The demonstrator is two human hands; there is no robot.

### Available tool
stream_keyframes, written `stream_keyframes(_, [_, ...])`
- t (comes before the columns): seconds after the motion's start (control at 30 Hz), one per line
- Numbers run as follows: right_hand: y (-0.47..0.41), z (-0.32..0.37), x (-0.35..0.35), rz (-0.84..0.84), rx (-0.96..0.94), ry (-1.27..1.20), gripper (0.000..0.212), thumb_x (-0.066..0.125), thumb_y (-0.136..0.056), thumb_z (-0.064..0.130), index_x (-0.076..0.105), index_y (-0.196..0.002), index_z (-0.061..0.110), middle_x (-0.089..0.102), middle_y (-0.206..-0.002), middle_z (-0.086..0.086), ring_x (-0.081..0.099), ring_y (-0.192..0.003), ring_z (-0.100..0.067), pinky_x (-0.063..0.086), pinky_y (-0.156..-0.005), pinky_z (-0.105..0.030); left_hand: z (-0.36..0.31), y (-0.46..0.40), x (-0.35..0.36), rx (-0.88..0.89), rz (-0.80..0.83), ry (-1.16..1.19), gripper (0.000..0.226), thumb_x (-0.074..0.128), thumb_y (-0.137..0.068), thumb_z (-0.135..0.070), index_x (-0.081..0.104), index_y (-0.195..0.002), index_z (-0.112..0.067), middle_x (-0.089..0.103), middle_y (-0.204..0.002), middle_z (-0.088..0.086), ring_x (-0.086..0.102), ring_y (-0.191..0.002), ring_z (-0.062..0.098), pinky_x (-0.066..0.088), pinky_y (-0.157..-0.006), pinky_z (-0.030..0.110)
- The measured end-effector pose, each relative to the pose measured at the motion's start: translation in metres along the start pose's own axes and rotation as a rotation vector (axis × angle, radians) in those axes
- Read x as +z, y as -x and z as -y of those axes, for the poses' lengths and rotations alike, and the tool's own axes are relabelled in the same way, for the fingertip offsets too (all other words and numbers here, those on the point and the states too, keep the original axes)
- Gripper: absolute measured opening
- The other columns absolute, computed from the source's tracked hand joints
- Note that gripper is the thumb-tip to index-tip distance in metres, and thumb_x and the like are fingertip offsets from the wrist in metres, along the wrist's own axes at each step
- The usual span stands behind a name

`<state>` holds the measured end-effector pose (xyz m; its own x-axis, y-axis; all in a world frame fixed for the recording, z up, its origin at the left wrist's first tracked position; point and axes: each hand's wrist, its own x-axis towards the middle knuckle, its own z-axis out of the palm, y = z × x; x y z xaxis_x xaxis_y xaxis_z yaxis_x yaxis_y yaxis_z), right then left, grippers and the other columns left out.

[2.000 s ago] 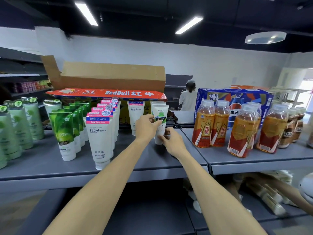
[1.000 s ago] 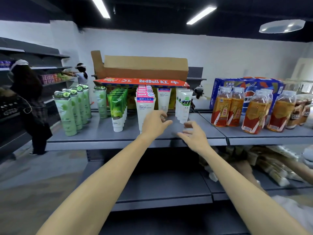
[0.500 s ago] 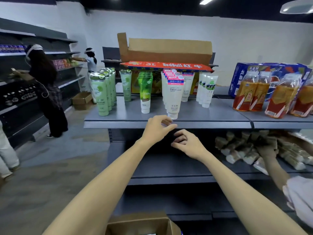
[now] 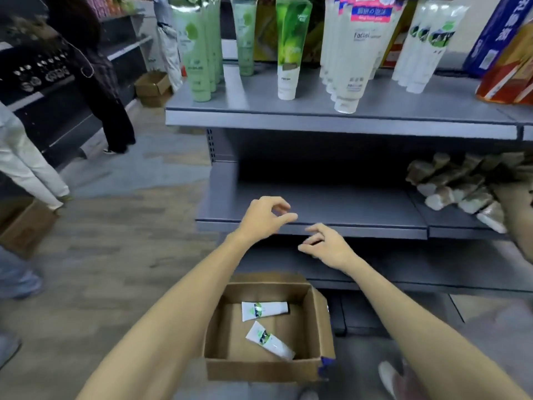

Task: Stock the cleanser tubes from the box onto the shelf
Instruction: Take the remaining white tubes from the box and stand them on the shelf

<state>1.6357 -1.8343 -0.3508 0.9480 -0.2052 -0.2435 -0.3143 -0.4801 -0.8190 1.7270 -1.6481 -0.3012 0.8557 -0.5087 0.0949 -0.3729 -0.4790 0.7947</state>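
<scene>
We judged that the step in hand was to reach down into the cardboard box [image 4: 314, 319] on the floor and take out the next cleanser tubes. Two white tubes were left in it: one tube [image 4: 264, 310] lay flat near the far wall of the box, and the other tube [image 4: 269, 340] lay slanted just in front of it, the two close but apart. To do this step well, we thought each hand should go to one tube, take it around the middle of the body and not at the soft crimped end, and lift it straight up so that it does not catch on the box wall. On the top shelf [image 4: 340, 122] the matching white tubes with the green and black picture [image 4: 418, 53] stood on their caps at the right of the pink-topped ones, so the new tubes belonged in that row, also cap down. Our left hand [image 4: 264, 217] hovered above the box in front of the middle shelf, its grip loosely curled with thumb and fingers a little apart, holding nothing. Our right hand [image 4: 326, 246] was just beside it, slightly lower, also loosely curled and empty, and touched no thing.
</scene>
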Motion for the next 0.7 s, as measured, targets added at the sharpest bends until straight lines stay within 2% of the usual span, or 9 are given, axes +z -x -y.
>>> stream_keyframes(0.13, [0.001, -0.039, 0.036, 0.095, 0.101, 0.035, 0.043, 0.083, -0.079, 0.029, 0.058, -0.114, 0.023, 0.073, -0.093, 0.004, 0.069, -0.085, -0.013, 0.055, -0.082, -0.035, 0.058, 0.016, 0.029, -0.171, 0.044, 0.055, 0.031, 0.076, -0.085, -0.038, 0.072, -0.105, -0.016, 0.074, -0.092, 0.0, 0.07, -0.076, 0.013, 0.061, -0.055, 0.03])
stream_keyframes(0.23, [0.002, -0.068, 0.06, 0.181, 0.148, 0.1, 0.047, 0.08, -0.082, 0.03, 0.056, -0.121, 0.02, 0.068, -0.103, 0.002, 0.067, -0.09, -0.009, 0.05, -0.078, -0.021, 0.1, 0.032, 0.053, -0.299, 0.087, 0.061, 0.033, 0.078, -0.082, -0.041, 0.072, -0.105, -0.018, 0.075, -0.089, -0.003, 0.072, -0.072, 0.017, 0.062, -0.059, 0.034])
stream_keyframes(0.3, [-0.001, -0.088, 0.076, 0.199, 0.175, 0.129, 0.045, 0.079, -0.084, 0.021, 0.055, -0.122, 0.012, 0.062, -0.1, 0.003, 0.064, -0.084, -0.008, 0.046, -0.068, -0.009, 0.125, 0.045, 0.069, -0.391, 0.129, 0.078, 0.034, 0.079, -0.082, -0.039, 0.07, -0.106, -0.017, 0.075, -0.09, -0.002, 0.073, -0.075, 0.019, 0.063, -0.062, 0.036])
stream_keyframes(0.33, [-0.002, -0.096, 0.084, 0.208, 0.185, 0.153, 0.042, 0.077, -0.085, 0.015, 0.055, -0.12, 0.009, 0.059, -0.097, 0.005, 0.062, -0.083, -0.008, 0.044, -0.065, -0.007, 0.139, 0.052, 0.077, -0.431, 0.152, 0.087, 0.034, 0.079, -0.081, -0.039, 0.07, -0.107, -0.017, 0.075, -0.092, -0.001, 0.073, -0.078, 0.019, 0.063, -0.064, 0.037])
stream_keyframes(0.4, [-0.004, -0.112, 0.101, 0.237, 0.211, 0.212, 0.039, 0.074, -0.086, 0.009, 0.056, -0.12, 0.005, 0.054, -0.093, 0.007, 0.058, -0.089, -0.012, 0.043, -0.07, -0.009, 0.164, 0.067, 0.093, -0.492, 0.182, 0.089, 0.039, 0.08, -0.078, -0.042, 0.07, -0.107, -0.018, 0.075, -0.094, 0.001, 0.073, -0.083, 0.017, 0.063, -0.072, 0.041])
stream_keyframes(0.43, [-0.005, -0.122, 0.109, 0.273, 0.23, 0.243, 0.037, 0.072, -0.086, 0.007, 0.058, -0.12, 0.004, 0.055, -0.092, 0.008, 0.059, -0.094, -0.014, 0.046, -0.078, -0.016, 0.175, 0.074, 0.101, -0.53, 0.189, 0.093, 0.04, 0.081, -0.076, -0.044, 0.071, -0.105, -0.019, 0.075, -0.093, 0.001, 0.072, -0.084, 0.016, 0.062, -0.075, 0.042])
stream_keyframes(0.5, [-0.007, -0.141, 0.129, 0.375, 0.282, 0.31, 0.032, 0.066, -0.088, 0.006, 0.06, -0.119, 0.006, 0.064, -0.098, -0.002, 0.064, -0.103, -0.023, 0.051, -0.092, -0.032, 0.195, 0.087, 0.118, -0.602, 0.199, 0.099, 0.036, 0.082, -0.075, -0.044, 0.071, -0.101, -0.02, 0.074, -0.091, -0.001, 0.072, -0.08, 0.016, 0.061, -0.071, 0.032])
stream_keyframes(0.57, [-0.004, -0.158, 0.146, 0.473, 0.347, 0.4, 0.03, 0.06, -0.09, 0.012, 0.062, -0.12, 0.011, 0.069, -0.114, -0.01, 0.064, -0.111, -0.028, 0.052, -0.095, -0.035, 0.209, 0.101, 0.134, -0.657, 0.236, 0.071, 0.034, 0.082, -0.077, -0.04, 0.071, -0.101, -0.018, 0.074, -0.092, 0.0, 0.073, -0.079, 0.017, 0.057, -0.065, 0.023])
stream_keyframes(0.7, [-0.005, -0.186, 0.176, 0.536, 0.401, 0.486, 0.054, 0.066, -0.089, 0.029, 0.049, -0.138, 0.015, 0.061, -0.132, -0.013, 0.059, -0.12, -0.031, 0.049, -0.097, -0.035, 0.237, 0.117, 0.161, -0.787, 0.267, 0.097, 0.035, 0.083, -0.075, -0.037, 0.072, -0.101, -0.017, 0.073, -0.091, 0.002, 0.072, -0.083, 0.02, 0.062, -0.073, 0.039])
